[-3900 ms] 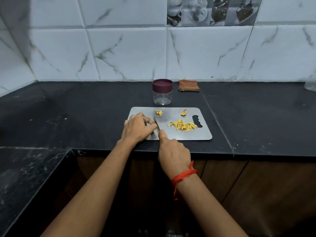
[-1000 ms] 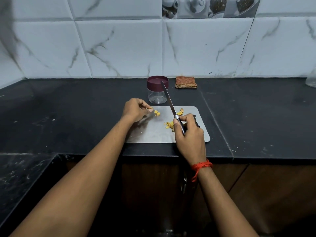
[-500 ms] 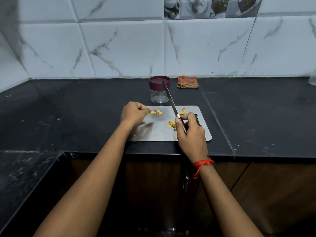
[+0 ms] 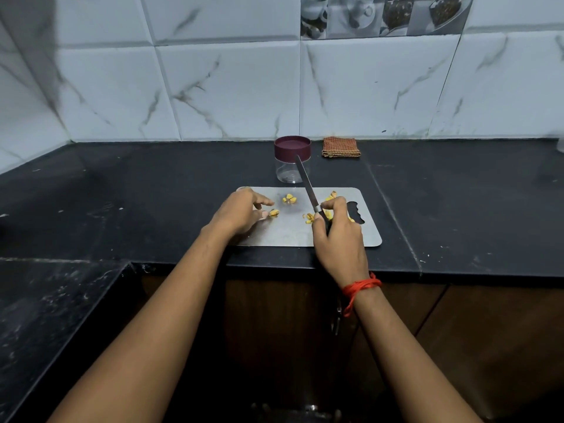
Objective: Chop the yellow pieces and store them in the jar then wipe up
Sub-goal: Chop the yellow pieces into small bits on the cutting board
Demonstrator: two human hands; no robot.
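Note:
A steel cutting board (image 4: 290, 233) lies on the black counter. Small yellow pieces (image 4: 289, 198) sit near its far middle, with more under my right hand and one piece (image 4: 273, 213) at my left fingertips. My left hand (image 4: 241, 212) rests on the board's left part, fingers spread and touching that piece. My right hand (image 4: 338, 233) grips a knife (image 4: 307, 186) by the handle, its blade pointing up and away over the board. A clear jar with a maroon lid (image 4: 292, 157) stands closed just behind the board.
A folded orange-brown cloth (image 4: 341, 147) lies against the tiled wall right of the jar. The counter's front edge (image 4: 427, 271) runs just below the board. A lower dark counter section (image 4: 45, 300) turns toward me at the left.
My left hand slid from the far left of the board toward the middle and its fingers opened onto a yellow piece. My right hand keeps the knife raised in the same place.

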